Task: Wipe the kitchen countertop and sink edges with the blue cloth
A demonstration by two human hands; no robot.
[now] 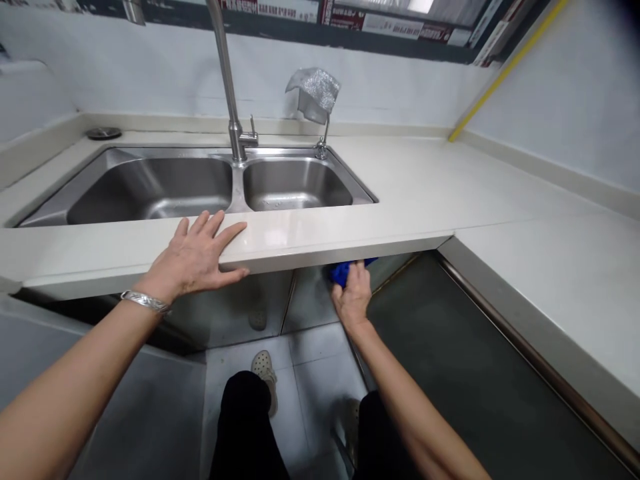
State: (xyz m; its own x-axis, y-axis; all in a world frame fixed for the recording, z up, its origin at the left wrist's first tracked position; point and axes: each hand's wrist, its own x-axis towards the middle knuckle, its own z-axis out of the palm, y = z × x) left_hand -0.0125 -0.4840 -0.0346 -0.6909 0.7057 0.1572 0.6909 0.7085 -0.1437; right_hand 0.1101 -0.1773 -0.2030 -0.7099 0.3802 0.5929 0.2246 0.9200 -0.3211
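Observation:
My left hand [200, 257] rests with spread fingers on the front edge of the white countertop [300, 230], just before the double sink. A silver bracelet [146, 301] circles that wrist. Below the counter's edge, my right hand [354, 297] is closed on a blue cloth [341, 273] and presses it to the upper part of a shiny cabinet door [315, 300]. Part of the cloth is hidden by my fingers and the counter's lip.
Behind my left hand lies a steel double sink [239, 193] with a tall faucet [235, 137]. A small tap [323, 137] wrapped in silvery plastic stands right of it. A dark cabinet front [465, 360] flanks my right arm. A yellow pipe [505, 73] runs up the wall.

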